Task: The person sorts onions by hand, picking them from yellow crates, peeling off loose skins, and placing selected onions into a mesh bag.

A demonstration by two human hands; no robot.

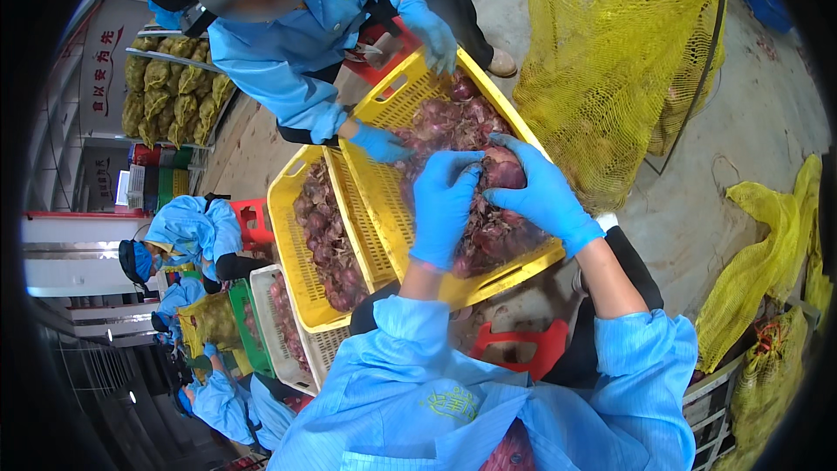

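Over a yellow crate (377, 202), my right hand (547, 194) in a blue glove is closed around a red onion (504, 171), thumb below it and fingers above. From the left, my left hand (443, 208), also gloved in blue, pinches thumb and forefinger together at the onion's edge. Whether loose skin lies in that pinch is too small to tell. Many more red onions (501, 240) with dry papery skins fill the crate beneath both hands.
Across the crate, a co-worker's gloved hand (381, 143) reaches into the onions and the other hand (429, 32) hangs near its far rim. A second yellow crate (283, 201) of smaller onions stands left. Yellow mesh sacks (593, 78) stand right; a red stool (523, 344) sits below.
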